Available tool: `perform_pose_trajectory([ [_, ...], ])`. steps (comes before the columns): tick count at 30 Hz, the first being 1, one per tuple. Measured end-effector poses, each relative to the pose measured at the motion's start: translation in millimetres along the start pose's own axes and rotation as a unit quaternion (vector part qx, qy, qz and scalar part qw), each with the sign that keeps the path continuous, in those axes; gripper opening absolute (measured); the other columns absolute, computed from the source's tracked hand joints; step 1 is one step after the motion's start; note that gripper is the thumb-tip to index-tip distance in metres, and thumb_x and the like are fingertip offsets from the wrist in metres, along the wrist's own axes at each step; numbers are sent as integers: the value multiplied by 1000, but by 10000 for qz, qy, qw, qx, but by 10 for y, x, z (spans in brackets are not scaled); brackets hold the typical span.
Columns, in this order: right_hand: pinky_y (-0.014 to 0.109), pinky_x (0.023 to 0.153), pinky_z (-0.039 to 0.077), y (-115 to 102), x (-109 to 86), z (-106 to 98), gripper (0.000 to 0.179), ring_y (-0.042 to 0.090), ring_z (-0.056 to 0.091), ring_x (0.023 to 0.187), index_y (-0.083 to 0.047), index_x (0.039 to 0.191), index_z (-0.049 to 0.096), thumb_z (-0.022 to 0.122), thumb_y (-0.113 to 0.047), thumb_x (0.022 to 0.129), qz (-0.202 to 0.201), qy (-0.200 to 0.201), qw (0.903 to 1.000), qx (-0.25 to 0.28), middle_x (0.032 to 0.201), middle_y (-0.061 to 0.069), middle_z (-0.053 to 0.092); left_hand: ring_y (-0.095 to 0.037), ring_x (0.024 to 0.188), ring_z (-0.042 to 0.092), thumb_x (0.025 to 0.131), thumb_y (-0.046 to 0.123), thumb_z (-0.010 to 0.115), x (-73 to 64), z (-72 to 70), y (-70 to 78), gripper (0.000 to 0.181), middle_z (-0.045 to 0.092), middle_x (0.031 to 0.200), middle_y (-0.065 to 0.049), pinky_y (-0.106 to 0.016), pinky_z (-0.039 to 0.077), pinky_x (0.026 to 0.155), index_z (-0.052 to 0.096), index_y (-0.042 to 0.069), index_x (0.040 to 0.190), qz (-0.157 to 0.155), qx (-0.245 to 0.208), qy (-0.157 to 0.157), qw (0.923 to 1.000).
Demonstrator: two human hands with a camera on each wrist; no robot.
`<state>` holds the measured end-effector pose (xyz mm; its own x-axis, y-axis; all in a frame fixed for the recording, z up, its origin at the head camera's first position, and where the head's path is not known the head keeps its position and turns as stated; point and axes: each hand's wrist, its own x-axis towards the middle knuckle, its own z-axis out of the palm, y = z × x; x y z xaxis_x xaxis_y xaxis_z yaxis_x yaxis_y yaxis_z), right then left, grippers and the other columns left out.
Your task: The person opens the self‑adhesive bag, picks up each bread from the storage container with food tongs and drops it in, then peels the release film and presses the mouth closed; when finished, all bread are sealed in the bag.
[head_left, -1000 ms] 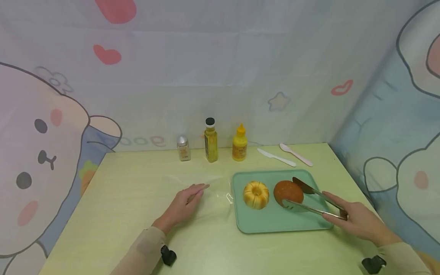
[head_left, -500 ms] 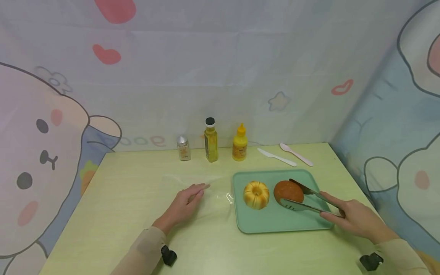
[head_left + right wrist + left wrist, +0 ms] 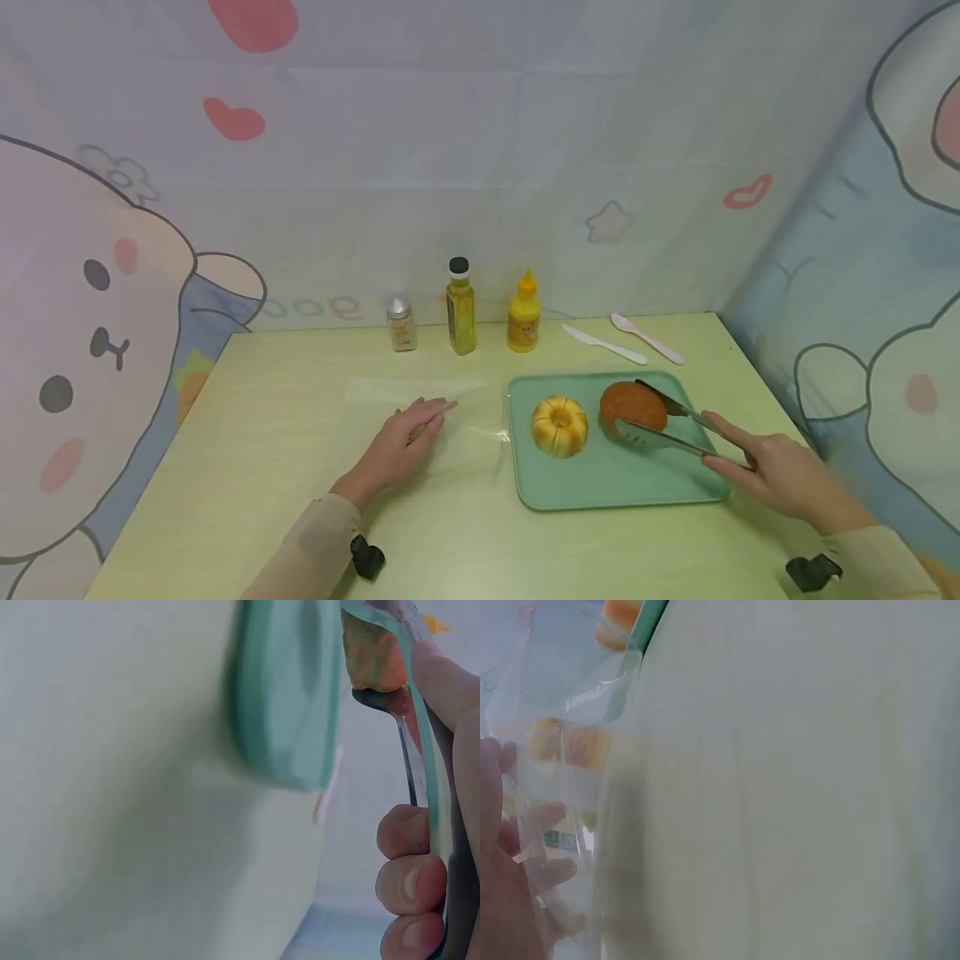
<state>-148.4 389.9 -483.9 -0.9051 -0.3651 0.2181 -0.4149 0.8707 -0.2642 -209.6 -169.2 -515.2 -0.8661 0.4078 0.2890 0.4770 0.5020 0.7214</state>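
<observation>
A round brown bun is between the two arms of metal tongs, over the green tray. My right hand grips the tongs by their handle end at the tray's right side; the right wrist view shows its fingers curled round them. On the tray's left part lies a pale golden ridged bread roll. My left hand pinches the edge of a clear plastic bag left of the tray. Film covers part of those fingers in the left wrist view.
Along the table's back stand a silver-capped shaker, an oil bottle and a yellow squeeze bottle. A white plastic knife and a pink spoon lie behind the tray. A printed cloth hangs behind the table.
The tongs have drawn in on the bun, which has shifted slightly up and to the right in the head view. My left hand stays in place; the bag's film has moved a little.
</observation>
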Motion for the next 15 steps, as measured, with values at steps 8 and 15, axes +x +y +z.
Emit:
perform_pose_trajectory([
  [8, 18, 45, 25, -191, 199, -128, 70, -7, 22, 47, -21, 156, 54, 82, -30, 93, -608, 558, 9964, -210, 54, -26, 27, -52, 146, 42, 112, 22, 54, 2, 8, -38, 36, 58, 151, -21, -66, 30, 121, 65, 13, 145, 127, 119, 10, 9998],
  [15, 18, 47, 26, -458, 462, -157, 70, -8, 21, 49, -21, 154, 57, 85, -29, 90, -1087, 669, 9917, -124, 57, -25, 27, -49, 147, 43, 111, 20, 55, 25, 5, -51, 37, 57, 151, -23, -60, 32, 122, 65, 12, 146, 269, 143, 14, 9995],
])
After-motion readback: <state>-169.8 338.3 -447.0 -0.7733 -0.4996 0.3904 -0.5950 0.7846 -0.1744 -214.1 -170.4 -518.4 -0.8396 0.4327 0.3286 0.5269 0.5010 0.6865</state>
